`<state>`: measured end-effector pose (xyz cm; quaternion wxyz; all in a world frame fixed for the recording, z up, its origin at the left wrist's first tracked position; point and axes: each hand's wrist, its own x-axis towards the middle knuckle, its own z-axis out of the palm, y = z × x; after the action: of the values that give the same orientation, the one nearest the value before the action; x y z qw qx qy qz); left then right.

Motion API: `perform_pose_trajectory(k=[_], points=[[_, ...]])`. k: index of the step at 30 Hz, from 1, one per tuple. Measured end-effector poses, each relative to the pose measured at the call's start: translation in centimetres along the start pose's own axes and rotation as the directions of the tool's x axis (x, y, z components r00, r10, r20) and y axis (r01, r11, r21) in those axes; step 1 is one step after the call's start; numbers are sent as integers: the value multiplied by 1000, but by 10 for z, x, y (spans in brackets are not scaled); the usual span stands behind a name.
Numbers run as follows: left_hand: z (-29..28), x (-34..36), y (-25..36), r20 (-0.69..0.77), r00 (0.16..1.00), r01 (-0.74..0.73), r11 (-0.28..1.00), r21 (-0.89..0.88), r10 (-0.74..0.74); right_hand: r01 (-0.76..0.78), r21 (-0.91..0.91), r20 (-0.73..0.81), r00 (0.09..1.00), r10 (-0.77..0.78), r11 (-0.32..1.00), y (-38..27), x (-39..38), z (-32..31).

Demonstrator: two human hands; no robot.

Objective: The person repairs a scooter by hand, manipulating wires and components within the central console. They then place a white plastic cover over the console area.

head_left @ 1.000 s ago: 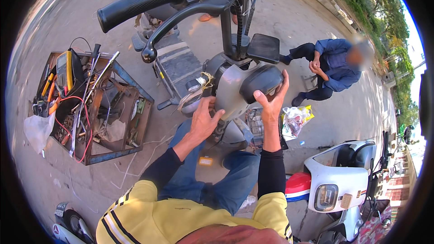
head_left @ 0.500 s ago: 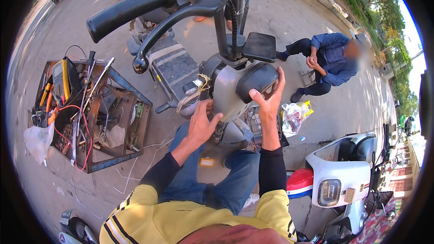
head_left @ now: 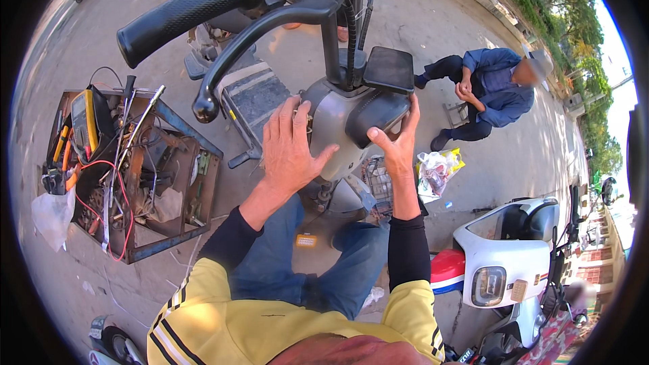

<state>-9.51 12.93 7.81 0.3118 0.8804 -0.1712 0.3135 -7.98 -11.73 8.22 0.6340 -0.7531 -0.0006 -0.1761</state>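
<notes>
Before me stands an electric scooter with a black handlebar grip (head_left: 182, 19) and a curved brake lever (head_left: 260, 35). Below its stem sits a grey front cover (head_left: 329, 116) with a rounded black headlight unit (head_left: 373, 119) set in it. My left hand (head_left: 287, 145) lies along the cover's left side, fingers stretched upward and thumb apart; its palm-side contact is hidden. My right hand (head_left: 400, 145) grips the right side of the headlight unit, thumb on its lower edge and fingers round its far side. A black square plate (head_left: 389, 69) juts out just above.
At left a rusty metal tool box (head_left: 172, 247) holds a yellow multimeter (head_left: 84, 122), screwdrivers and wires. A person in blue (head_left: 497, 88) sits at right. Nearby are a plastic bag (head_left: 438, 172) and a white scooter (head_left: 503, 257). A small yellow-orange object (head_left: 306, 240) lies between my legs.
My left hand has moved up from the cover's lower left edge, its fingers now spread along the side. My right hand has shifted slightly but keeps its hold.
</notes>
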Motion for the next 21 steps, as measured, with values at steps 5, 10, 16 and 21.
perform_pose_trajectory(k=[5, 10, 16, 21], points=[[11, 33, -19, 286, 951, 108, 993, 49, -117, 1, -23, 66, 998, 1, 1000, 3, 3, -5], [14, 48, -20, 483, 856, 195, 980, 28, -184, -19, 52, 114, 993, 12, 998, -2, 3, -2], [18, 55, -8, 541, 813, 189, 977, 101, -214, 24, -40, 67, 998, -21, 999, 10, 2, -4], [23, 51, 5, 501, 828, 145, 960, 242, -251, 63, -35, 86, 994, -60, 997, 11, 2, -3]])
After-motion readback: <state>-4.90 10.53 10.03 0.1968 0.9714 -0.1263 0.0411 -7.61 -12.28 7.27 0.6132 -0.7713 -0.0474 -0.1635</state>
